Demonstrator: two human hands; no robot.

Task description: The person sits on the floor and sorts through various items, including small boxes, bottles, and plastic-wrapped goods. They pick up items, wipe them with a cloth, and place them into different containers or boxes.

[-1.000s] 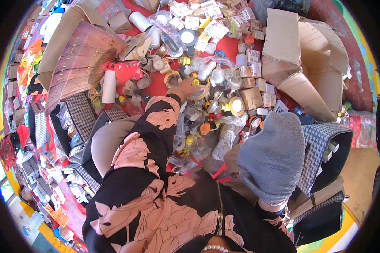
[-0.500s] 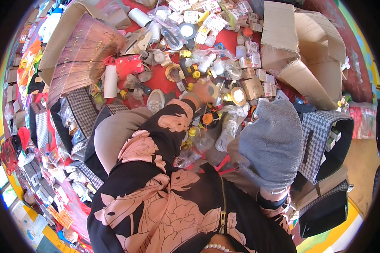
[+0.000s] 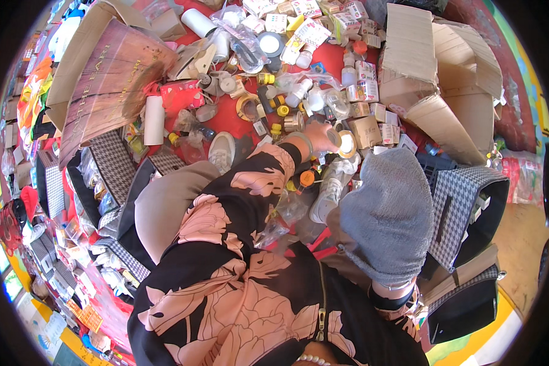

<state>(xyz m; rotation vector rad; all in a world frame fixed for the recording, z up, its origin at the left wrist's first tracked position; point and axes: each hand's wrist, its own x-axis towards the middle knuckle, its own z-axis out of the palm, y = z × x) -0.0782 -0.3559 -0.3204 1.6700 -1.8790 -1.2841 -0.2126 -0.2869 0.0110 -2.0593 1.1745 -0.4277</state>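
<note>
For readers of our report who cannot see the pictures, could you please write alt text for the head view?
A person's left hand is beside a ring-shaped roll among small boxes and bottles on a red surface; whether it holds anything is unclear. Grey cloth hides the right hand, and an open cardboard box is at the right.

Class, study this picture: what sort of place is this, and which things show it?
Probably a storage or sorting room, perhaps a shop's stockroom: small cartons and bottles lie heaped together, near an open cardboard box and a houndstooth-patterned storage box.
</note>
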